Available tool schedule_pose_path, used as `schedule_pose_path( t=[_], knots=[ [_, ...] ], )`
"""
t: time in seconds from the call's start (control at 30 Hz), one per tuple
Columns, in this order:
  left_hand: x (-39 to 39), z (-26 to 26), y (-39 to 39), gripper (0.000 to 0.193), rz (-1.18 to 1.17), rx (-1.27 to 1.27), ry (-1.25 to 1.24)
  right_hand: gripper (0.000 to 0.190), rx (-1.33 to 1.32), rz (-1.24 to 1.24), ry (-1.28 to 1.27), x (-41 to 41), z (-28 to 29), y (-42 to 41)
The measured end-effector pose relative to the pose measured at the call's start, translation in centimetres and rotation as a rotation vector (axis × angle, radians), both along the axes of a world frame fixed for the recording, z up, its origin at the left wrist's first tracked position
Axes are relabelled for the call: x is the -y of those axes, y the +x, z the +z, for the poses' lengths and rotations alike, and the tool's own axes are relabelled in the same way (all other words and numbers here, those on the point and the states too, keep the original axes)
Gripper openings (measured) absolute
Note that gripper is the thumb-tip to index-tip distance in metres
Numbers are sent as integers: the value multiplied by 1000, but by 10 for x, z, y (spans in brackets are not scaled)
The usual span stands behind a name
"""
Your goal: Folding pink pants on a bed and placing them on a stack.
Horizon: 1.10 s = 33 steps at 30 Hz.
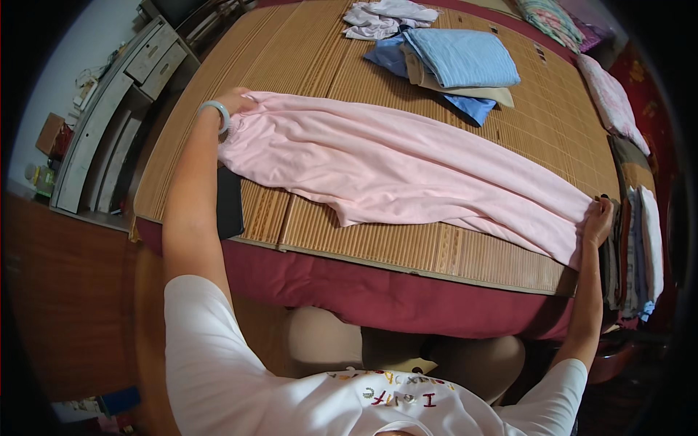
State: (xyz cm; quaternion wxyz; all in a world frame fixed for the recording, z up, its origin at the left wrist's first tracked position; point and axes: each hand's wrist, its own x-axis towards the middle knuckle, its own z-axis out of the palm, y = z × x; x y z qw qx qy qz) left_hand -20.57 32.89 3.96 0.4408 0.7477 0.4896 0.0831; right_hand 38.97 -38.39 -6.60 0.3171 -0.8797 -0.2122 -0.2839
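Observation:
A pair of pale pink trousers [381, 158] lies lengthwise across the bamboo mat [262, 212], its legs laid together and the cloth lightly wrinkled. At the gathered elastic waist, on the left, my left hand [235, 102] grips the top corner; a pale bangle [222, 117] circles that wrist. The far right end of the legs is held by my right hand [600, 222], with its fingers curled over the cloth. A dark flat object [230, 204], perhaps a phone or tablet, lies partly hidden behind my left forearm.
Folded blue and beige clothes [463, 57] are stacked beyond the trousers, with a crumpled white garment [384, 19] behind. More folded clothes [632, 250] stand in a row near my right hand. Pillows [613, 101] line the right side. A grey desk [101, 147] stands left of the bed.

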Motion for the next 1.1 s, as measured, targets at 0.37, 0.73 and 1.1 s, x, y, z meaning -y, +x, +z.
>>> schedule_pose_path(
  t=[0.37,0.73,1.1],
  knots=[
    [-10,-5,2,47,261,101,460,18,-18,-63,27,-34,13,18],
    [182,16,71,31,-428,339,636,15,-383,22,139,-52,14,4],
    [314,-4,29,18,-905,30,983,37,-631,98,589,-70,17,-11]
  ],
)
